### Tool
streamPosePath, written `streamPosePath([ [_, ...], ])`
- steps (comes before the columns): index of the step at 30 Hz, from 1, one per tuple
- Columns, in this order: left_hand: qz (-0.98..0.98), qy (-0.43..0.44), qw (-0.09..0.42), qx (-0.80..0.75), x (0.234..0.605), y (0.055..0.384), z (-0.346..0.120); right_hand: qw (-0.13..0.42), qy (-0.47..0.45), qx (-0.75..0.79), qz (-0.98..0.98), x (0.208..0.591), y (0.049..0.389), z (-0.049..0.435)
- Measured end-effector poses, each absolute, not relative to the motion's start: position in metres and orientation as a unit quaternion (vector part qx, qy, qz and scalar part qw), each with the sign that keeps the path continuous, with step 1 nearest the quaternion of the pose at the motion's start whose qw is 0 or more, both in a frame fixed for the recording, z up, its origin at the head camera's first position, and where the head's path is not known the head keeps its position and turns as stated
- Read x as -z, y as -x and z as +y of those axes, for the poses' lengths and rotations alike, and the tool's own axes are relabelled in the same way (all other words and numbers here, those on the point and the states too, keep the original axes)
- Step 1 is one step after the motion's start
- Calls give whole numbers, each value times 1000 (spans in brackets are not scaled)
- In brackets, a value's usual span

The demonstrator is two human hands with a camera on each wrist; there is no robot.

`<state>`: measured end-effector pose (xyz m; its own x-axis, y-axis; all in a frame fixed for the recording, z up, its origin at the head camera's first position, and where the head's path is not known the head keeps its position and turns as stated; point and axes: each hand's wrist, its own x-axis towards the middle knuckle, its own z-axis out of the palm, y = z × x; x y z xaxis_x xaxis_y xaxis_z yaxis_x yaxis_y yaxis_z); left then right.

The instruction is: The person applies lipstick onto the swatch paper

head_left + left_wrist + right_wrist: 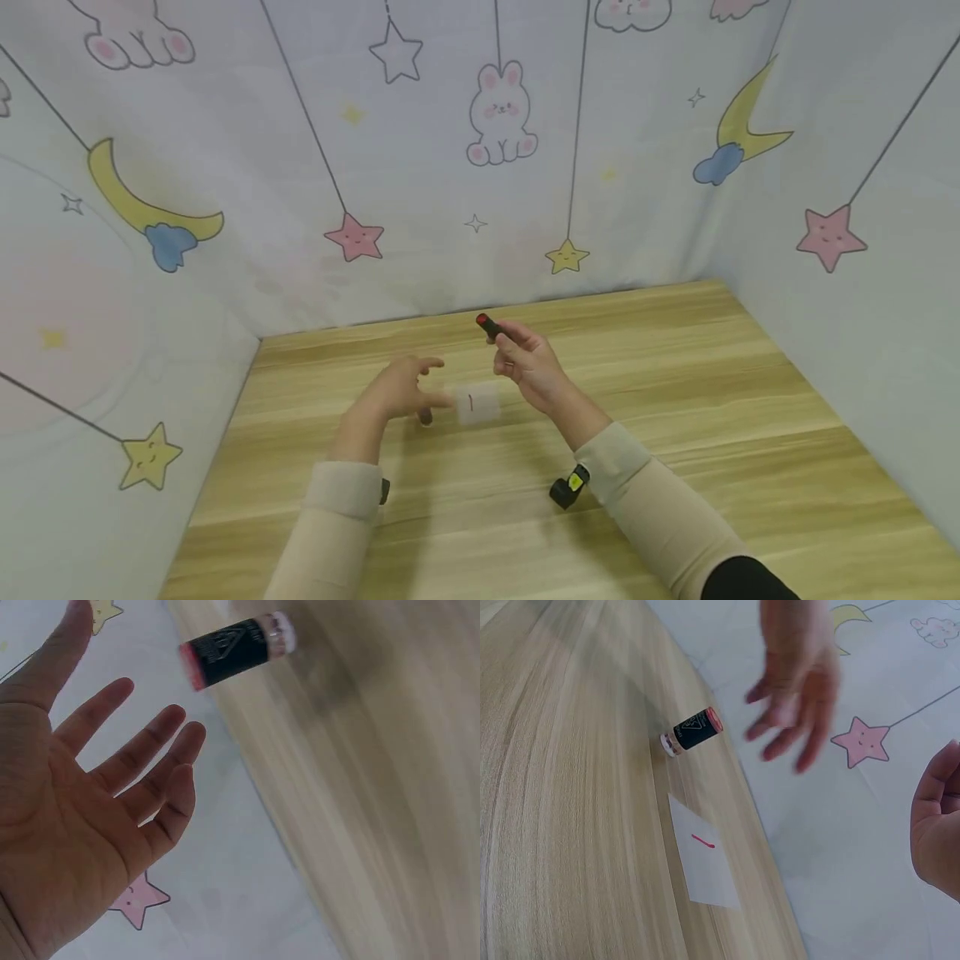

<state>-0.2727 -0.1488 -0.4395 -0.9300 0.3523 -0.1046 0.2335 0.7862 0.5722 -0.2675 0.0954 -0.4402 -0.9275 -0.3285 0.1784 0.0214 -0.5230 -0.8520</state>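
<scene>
My right hand (pixel 531 367) is raised over the table and pinches a short black tube with a red end (pixel 489 326) between thumb and fingers. The tube is out of sight in the wrist views. My left hand (pixel 401 387) is held above the table, its fingers spread and loosely bent around nothing. Below it stands a small canister (pixel 692 730) with a black label, red top and pale base; the left wrist view shows this canister (pixel 232 651) apart from the fingers. Beside it lies a white paper square (pixel 478 403) bearing one short stroke, red in the right wrist view.
The wood-grain table (pixel 712 433) meets a pale cloth backdrop (pixel 420 283) printed with stars, moons and a rabbit at the back and both sides. Cameras are strapped at both wrists; the right wrist camera (pixel 570 487) hangs below its cuff.
</scene>
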Motion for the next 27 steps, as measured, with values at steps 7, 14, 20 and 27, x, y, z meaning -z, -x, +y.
streamPosePath([
  [7,957,-140,136,-215,475,266,-155,101,169,859,473,441,265,95],
  [14,959,-128,130,-219,478,263,-155,99,170,856,477,440,265,97],
  [20,957,-118,136,-226,480,263,-153,100,168,857,477,440,265,98],
  [27,960,-109,125,-224,482,265,-151,96,171,857,476,440,266,99],
])
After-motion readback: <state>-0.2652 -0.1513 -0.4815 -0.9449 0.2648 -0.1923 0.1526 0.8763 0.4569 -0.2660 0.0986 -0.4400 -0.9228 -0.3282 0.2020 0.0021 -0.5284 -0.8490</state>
